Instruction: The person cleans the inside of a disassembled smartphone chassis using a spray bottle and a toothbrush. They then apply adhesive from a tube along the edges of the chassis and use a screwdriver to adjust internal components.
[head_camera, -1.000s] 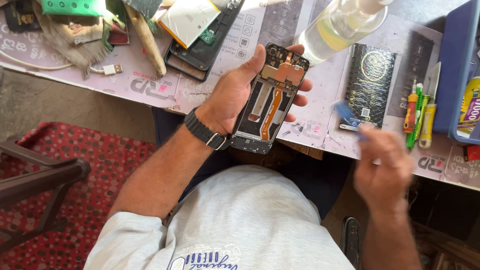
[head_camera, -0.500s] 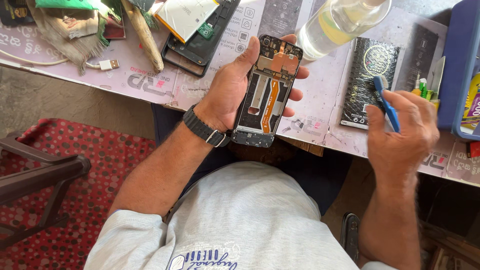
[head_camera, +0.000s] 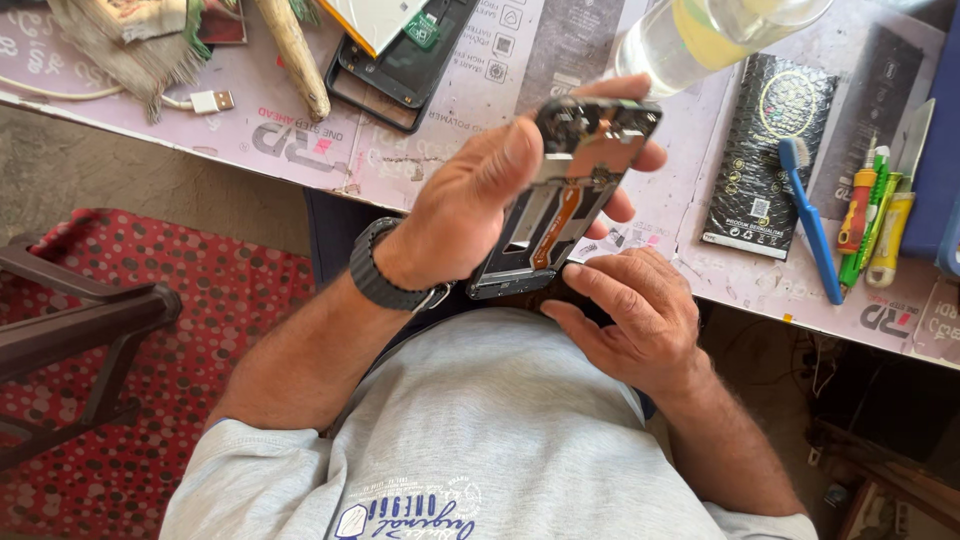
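The left hand (head_camera: 480, 215) is raised in front of the chest, with the back of the hand toward the camera. Its fingers are curled in a closed grip and the thumb lies along the near side. The left forearm is bare and goes down to the left. The right hand (head_camera: 635, 320) is lower, near the belly, palm down, fingers bent and loose, holding nothing.

1 flat rectangular black package (head_camera: 775, 150), bearing a gold circular emblem and a small white label at its lower end, lies on the counter (head_camera: 300, 130) at the right, just beside a blue brush. 1 small green label (head_camera: 421, 30) sits on a dark phone panel (head_camera: 395, 70) at top centre. The counter covering is pale pink with printed markings.
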